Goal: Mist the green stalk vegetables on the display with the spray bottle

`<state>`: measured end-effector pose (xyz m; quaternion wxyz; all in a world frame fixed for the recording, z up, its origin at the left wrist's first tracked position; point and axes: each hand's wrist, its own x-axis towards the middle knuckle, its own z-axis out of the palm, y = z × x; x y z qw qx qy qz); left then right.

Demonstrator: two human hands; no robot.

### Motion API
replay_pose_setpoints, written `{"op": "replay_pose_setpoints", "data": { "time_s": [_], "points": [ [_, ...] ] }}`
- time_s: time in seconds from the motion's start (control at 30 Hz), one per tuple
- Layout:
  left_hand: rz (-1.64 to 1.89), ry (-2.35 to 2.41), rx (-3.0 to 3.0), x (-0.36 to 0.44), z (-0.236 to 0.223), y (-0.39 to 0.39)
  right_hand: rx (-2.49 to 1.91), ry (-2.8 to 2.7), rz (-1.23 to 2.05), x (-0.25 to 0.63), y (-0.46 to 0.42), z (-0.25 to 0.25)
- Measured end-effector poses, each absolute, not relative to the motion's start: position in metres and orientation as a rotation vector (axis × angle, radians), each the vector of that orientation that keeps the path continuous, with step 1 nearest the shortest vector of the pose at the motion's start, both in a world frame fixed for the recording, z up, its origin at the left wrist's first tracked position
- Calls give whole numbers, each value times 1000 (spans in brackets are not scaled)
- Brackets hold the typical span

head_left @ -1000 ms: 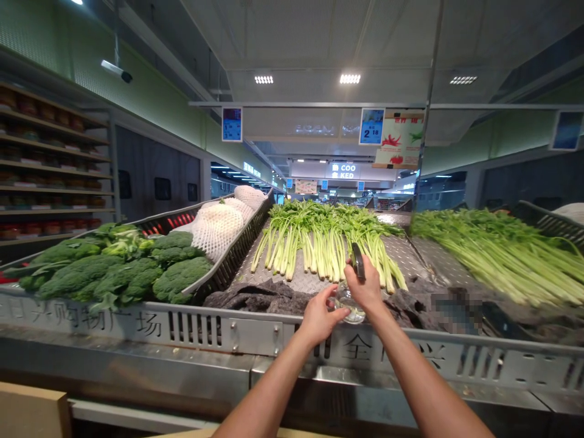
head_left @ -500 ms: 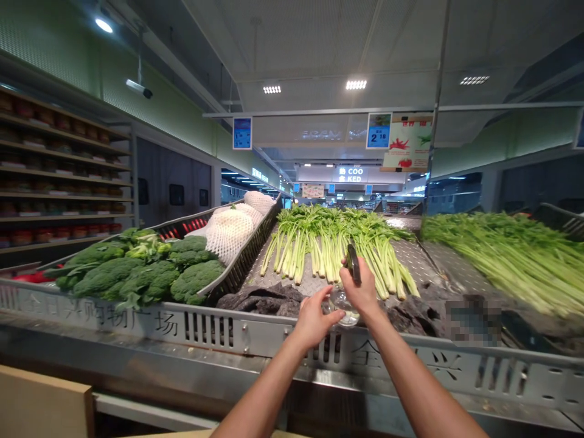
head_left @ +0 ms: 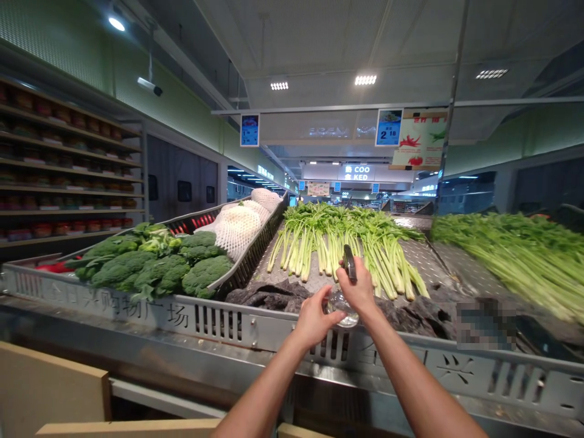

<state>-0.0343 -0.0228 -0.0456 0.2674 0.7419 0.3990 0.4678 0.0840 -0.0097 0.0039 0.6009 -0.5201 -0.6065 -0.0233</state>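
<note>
Both hands are on a clear spray bottle [head_left: 345, 314] with a black spray head [head_left: 350, 263], held over the front edge of the produce stand. My right hand [head_left: 359, 287] is wrapped round the neck and trigger. With thumb and fingers, my left hand [head_left: 316, 316] grips the rounded body from the left. Beyond the bottle, a wide row of celery [head_left: 347, 240] lies on a textured metal shelf, its stalk ends facing me. Dark crumpled cloth [head_left: 269, 295] lies along the shelf's front, below the celery. Part of the bottle is hidden behind my fingers.
Broccoli [head_left: 155, 264] and net-wrapped produce [head_left: 241, 225] sit to the left behind a black slatted divider [head_left: 262, 252]. A grey slotted rail [head_left: 219, 320] runs along the front. A mirror [head_left: 506, 255] on the right reflects celery. Price signs [head_left: 389, 128] hang above.
The view has turned slightly left, so the stand appears shifted to the right. Both hands keep their hold on the spray bottle, nearly in the same place.
</note>
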Motion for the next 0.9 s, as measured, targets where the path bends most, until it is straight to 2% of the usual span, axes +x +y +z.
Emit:
{"op": "replay_pose_setpoints", "data": {
  "time_s": [0.9],
  "points": [
    [1221,1379,2104,-76,-23,-37,-1122,-1509,4,37,-10,14]
  ]
}}
